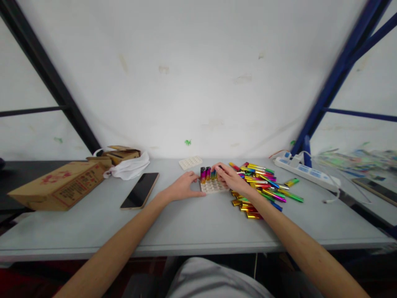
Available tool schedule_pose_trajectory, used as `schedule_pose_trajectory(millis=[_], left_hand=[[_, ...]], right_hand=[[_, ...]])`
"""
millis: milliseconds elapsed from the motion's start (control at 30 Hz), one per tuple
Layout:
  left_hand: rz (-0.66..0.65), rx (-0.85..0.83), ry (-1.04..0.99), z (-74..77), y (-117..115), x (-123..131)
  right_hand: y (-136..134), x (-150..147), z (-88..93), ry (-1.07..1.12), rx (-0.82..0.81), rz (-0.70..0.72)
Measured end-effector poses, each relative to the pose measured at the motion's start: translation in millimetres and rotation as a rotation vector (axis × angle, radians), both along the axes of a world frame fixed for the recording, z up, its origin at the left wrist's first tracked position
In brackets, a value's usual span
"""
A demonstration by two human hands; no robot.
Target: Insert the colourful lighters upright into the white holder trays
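Observation:
A pale tray (214,187) with rows of round pockets lies on the table before me. Several shiny lighters (203,174) in purple, gold and blue stand upright along its back row. My left hand (184,187) is at the tray's left edge, thumb and fingers spread apart, tips at the edge. Over the tray's back right part, my right hand (228,178) has its fingers closed on a lighter, whose dark top shows between them; the hand hides most of it. A loose heap of metallic coloured lighters (263,184) lies right of the tray, partly behind my right forearm.
Behind the tray lies a second pale tray (190,162). To the left are a dark phone (140,190), a white bag (132,166) and a cardboard box (62,184). A power strip (307,170) with cables lies at the right, near a blue metal post (328,95).

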State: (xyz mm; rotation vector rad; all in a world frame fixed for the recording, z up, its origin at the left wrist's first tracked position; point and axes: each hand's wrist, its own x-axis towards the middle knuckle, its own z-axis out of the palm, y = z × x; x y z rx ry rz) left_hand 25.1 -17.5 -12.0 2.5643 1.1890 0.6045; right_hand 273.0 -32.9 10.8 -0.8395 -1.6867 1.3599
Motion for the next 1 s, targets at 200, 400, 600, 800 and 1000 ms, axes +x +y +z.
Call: schedule_pose_trajectory(millis=[200, 400, 600, 800, 1000], left_hand=[[-0.009, -0.009, -0.005, 3.7, -2, 1], [-0.005, -0.006, 0.011, 5.3, -3, 2], [-0.002, 0.004, 0.007, 3.2, -2, 1], [-0.008, 0.01, 0.036, 1.2, 0, 1], [-0.012, -0.006, 0.01, 3.7, -2, 1]], right_hand=[[4, -1, -0.8, -0.013, -0.11, -0.131], [7, -2, -8.5, -0.026, -0.08, -0.244], [4, -4, -6.6, -0.078, -0.056, -0.226], [3, -4, -7.2, -0.092, -0.057, -0.218], [6, -5, -9.9, -0.069, -0.102, -0.228]])
